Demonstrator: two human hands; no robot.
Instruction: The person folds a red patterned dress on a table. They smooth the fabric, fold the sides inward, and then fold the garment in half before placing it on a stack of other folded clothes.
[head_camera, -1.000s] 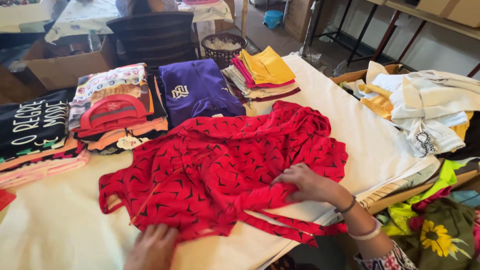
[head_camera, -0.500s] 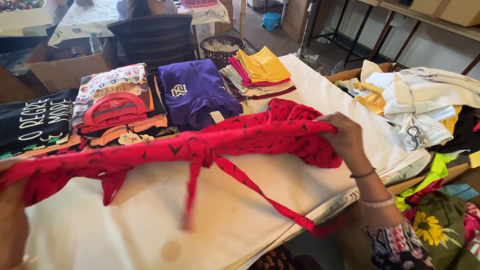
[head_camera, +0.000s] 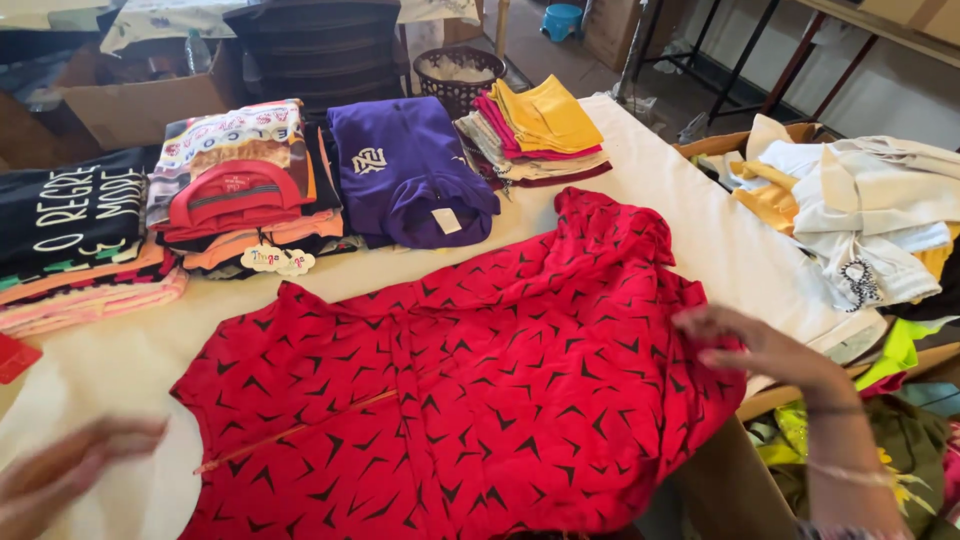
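- Containers first: there's a dark wicker basket (head_camera: 459, 78) on the floor past the far edge of the table (head_camera: 700, 230), with something pale in it, can't tell what. A cardboard box (head_camera: 140, 100) sits behind the stacks on the left, contents hidden. On the right, an open cardboard box (head_camera: 745, 142) holds a heap of white and yellow clothes (head_camera: 860, 210).
- Counting: one red garment with black marks (head_camera: 470, 390), one folded purple garment (head_camera: 410, 170), and three folded stacks that I can make out. There's a black-topped stack (head_camera: 75, 235) on the left, a middle stack with a red top (head_camera: 235, 190) and paper tags hanging off it, and a yellow-topped stack (head_camera: 540, 130) at the back. Also one small blue tub (head_camera: 565, 20) far off on the floor.
- The red garment lies spread flat over the near half of the table, hanging a bit over the near edge.
- Right hand (head_camera: 760, 345) is at the garment's right edge, fingers curled and touching the cloth; it's blurry, so can't tell if it's actually pinching it.
- Left hand (head_camera: 65, 470) is just off the garment's left edge, over the bare table, fingers loosely spread, holding nothing, not touching the red cloth as far as I can see.
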